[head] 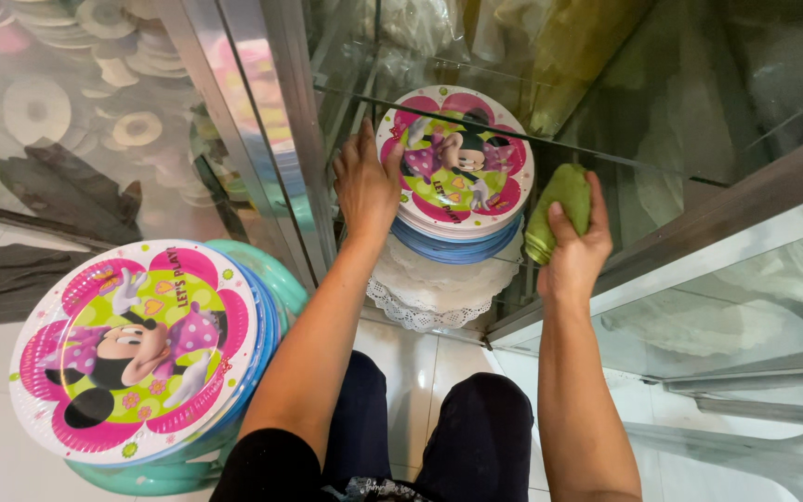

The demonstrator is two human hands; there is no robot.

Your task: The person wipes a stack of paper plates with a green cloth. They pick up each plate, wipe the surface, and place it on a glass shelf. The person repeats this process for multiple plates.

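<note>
My left hand (365,182) lies flat on the left edge of a stack of round paper plates (462,163) with a pink, green and white cartoon print, inside a glass cabinet. My right hand (576,249) grips a bunched green cloth (560,206) just to the right of that stack, pressed against the glass shelf. Below the stack lies a pile of white lace doilies (439,288). My forearms reach forward over my knees in dark trousers.
A second stack of the same printed plates (137,344) rests on a teal plastic stool (271,270) at lower left. Metal cabinet frames (281,139) and glass panels (727,307) flank the opening. More discs show behind glass at upper left. White tiled floor below.
</note>
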